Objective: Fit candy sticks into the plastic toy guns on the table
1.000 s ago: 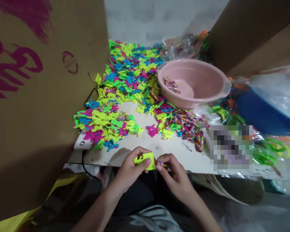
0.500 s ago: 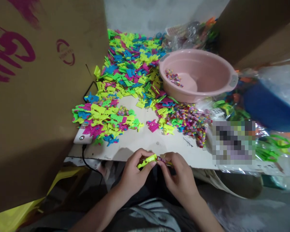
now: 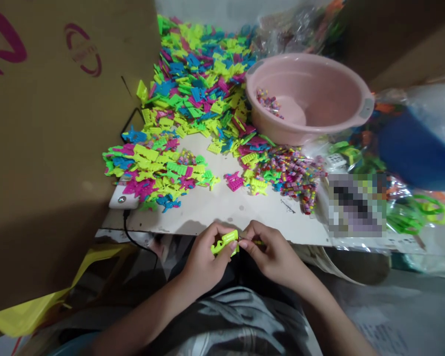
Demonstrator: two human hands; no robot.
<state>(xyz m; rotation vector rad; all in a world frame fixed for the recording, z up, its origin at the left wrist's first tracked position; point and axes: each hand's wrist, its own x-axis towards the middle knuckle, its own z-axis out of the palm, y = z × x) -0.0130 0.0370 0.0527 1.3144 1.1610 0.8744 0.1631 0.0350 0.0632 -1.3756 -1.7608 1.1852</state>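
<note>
Close to the table's front edge, my left hand (image 3: 206, 252) is closed on a neon-yellow plastic toy piece (image 3: 228, 239). It has a tube-like end that points towards my other hand. My right hand (image 3: 269, 247) pinches something slim against that end, mostly covered by the fingers. A little yellow shows behind them. Beyond my hands, a heap of yellow, green, pink and blue toy pieces (image 3: 152, 168) lies on the left. To the right is a pile of small multicoloured wrapped tubes (image 3: 296, 170), with a pink toy piece (image 3: 234, 181) at its left.
A pink basin (image 3: 311, 126) with some small colourful tubes inside stands behind the pile. A large cardboard box (image 3: 59, 148) walls off the left side. A white device (image 3: 124, 198) with a black cable lies at the left edge. Clear plastic bags (image 3: 404, 217) crowd the right.
The right fingers have shifted at the end of the yellow toy piece, and the colourful tube seen between them is now mostly hidden. The whole view has tilted slightly downward.
</note>
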